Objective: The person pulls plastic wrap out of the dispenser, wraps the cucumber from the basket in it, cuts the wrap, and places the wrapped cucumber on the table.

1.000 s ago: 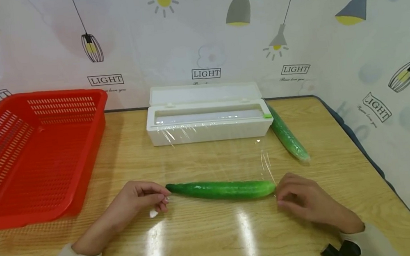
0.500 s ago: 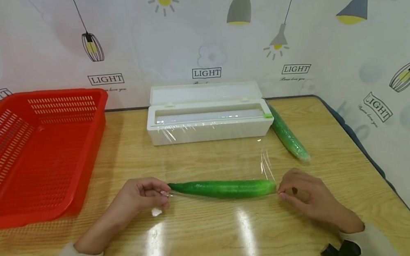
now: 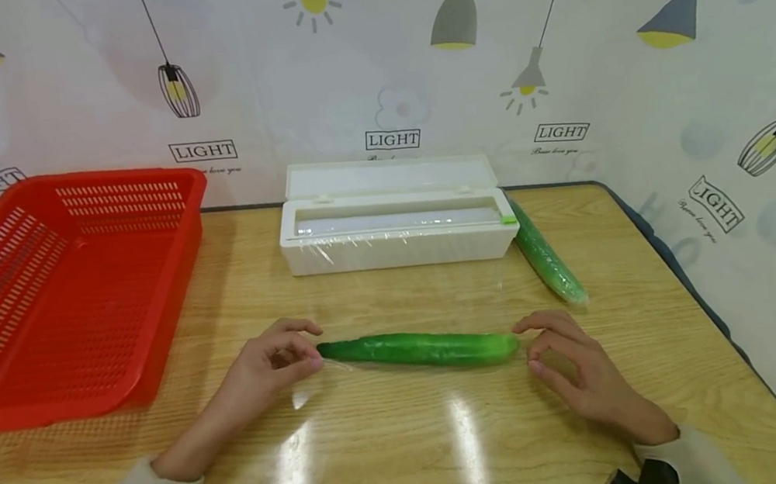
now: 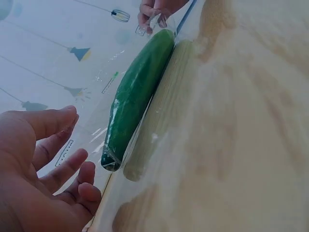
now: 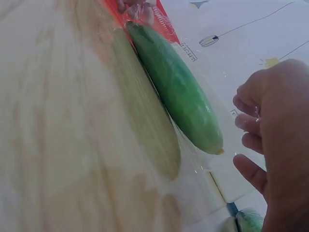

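Note:
A green cucumber [image 3: 419,349] lies across the table, on or in clear cling film [image 3: 407,295] drawn from a white dispenser [image 3: 398,245]. My left hand [image 3: 270,370] is by its dark end with fingers apart; in the left wrist view the fingers [image 4: 48,145] are loosely bent beside the cucumber [image 4: 137,94]. At the pale end is my right hand [image 3: 579,368], its index finger near the tip and the thumb lower. Loosely bent fingers of the right hand [image 5: 270,130] also show in the right wrist view. I see nothing firmly gripped in either hand.
A red slatted basket [image 3: 125,322] stands at the left. Another cucumber [image 3: 547,258], wrapped in film, lies beside the dispenser's right end. The dispenser's lid [image 3: 389,176] is raised. A printed backdrop [image 3: 317,85] rises behind the wooden table [image 3: 381,461].
Both hands earlier pinched the film at the cucumber's ends; now their fingers have spread. The cucumber has shifted slightly away from me, and the film behind it looks slacker.

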Demonstrator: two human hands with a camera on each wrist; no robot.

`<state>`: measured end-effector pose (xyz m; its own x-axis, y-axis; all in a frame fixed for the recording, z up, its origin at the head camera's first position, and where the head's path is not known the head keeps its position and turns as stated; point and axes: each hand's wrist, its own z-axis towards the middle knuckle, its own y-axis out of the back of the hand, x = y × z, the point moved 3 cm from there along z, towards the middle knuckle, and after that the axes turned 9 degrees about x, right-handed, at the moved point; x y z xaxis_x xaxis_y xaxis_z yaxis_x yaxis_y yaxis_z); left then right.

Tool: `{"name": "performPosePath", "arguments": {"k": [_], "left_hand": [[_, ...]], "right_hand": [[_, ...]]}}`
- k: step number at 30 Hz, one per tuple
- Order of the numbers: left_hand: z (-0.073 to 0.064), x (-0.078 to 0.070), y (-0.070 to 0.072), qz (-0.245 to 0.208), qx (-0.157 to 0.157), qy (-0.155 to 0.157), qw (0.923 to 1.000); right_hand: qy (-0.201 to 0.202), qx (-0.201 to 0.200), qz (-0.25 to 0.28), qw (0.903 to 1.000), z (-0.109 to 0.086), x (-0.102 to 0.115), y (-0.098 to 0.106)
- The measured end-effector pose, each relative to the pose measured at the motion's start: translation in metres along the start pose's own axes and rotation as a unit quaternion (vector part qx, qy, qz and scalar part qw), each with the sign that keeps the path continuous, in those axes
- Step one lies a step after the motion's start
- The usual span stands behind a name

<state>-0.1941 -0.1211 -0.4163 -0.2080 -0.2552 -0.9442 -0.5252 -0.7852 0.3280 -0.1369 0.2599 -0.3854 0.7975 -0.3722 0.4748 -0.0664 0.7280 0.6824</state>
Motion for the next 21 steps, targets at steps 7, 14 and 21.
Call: {"name": "performPosePath", "arguments": {"k": [7,14,21], "left_hand": [[0.004,0.004,-0.007,-0.028,0.027,-0.005,0.9992],[0.006,0.009,-0.010,-0.064,-0.009,0.025,0.9976],[0.007,0.010,-0.013,-0.070,-0.046,0.049,0.9953]], "right_hand": [[-0.047,0.017,0.009,0.9987,-0.007,-0.006,-0.006],[-0.088,0.000,-0.009,0.9960,-0.023,-0.027,-0.012],[-0.125,-0.010,-0.014,0.9920,-0.024,-0.030,-0.013]]}}
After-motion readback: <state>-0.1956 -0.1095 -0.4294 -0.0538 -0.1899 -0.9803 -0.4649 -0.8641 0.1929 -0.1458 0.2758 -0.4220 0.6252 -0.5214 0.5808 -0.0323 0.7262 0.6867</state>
